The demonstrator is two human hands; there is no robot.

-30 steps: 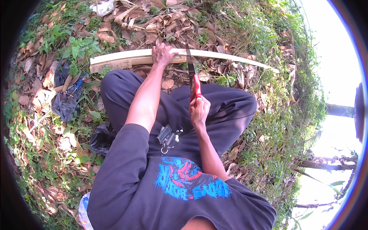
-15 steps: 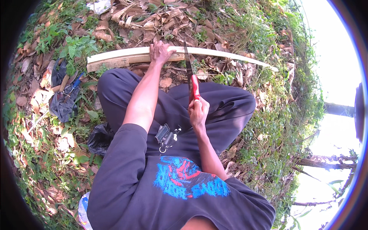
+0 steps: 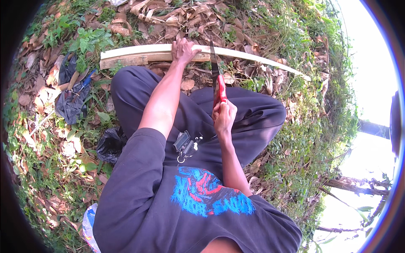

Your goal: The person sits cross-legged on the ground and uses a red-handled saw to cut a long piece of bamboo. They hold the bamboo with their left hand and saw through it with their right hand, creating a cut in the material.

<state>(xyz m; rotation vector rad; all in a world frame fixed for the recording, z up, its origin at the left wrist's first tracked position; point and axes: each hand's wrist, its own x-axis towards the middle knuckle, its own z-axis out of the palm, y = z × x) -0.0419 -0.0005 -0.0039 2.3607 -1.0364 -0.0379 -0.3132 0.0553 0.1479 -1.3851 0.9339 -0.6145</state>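
A long pale wooden strip lies crosswise beyond my knees, resting partly on a thicker piece of wood. My left hand is closed over the strip near its middle, pressing it down. In my right hand is the red handle of a handsaw, gripped with the fingers wrapped round. Its dark narrow blade points away from me and crosses the strip just right of my left hand. Whether the teeth have cut into the strip is too small to make out.
Dry leaves and green weeds cover the ground. Black plastic bags lie to the left, with a blue-handled tool and wooden handles by them. Keys with a dark case rest on my lap. A light plastic bag sits lower left.
The view has shifted slightly, so the scene sits a little higher and farther right. Both hands keep their grips, and the saw still crosses the strip at about the same spot.
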